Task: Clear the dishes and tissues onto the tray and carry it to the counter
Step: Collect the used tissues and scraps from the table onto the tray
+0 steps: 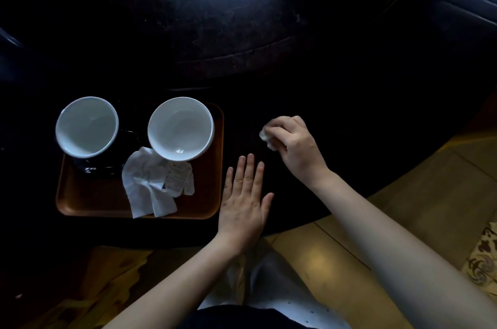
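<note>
So nearest the camera, the left hand is lying flat on the dark table, fingers straight and pretty much together, thumb out to the side, holding nothing. It sits just beside the right edge of the tray, maybe touching it, hard to say in this light.

A bit further out, the right hand is curled around a crumpled tissue. Fingers are bent in and closed over it, and the wad pokes out on the left side of the fist, toward the tray. Can't tell if it's lifted or pressed against the table, so she could be wiping or just picking it up.

What could go wrong imo: that wad is only half inside the grip, so a loose swing over to the tray could drop it back on the table or off the near edge onto the floor. Also the tray is already crowded. The flat tissue is draped at the front, and the white bowl looks tilted, leaning near the right rim. Bump that while dropping the wad in and it could tip or slide. Same worry for carrying, with the mug at the far left corner making the load lopsided
</note>
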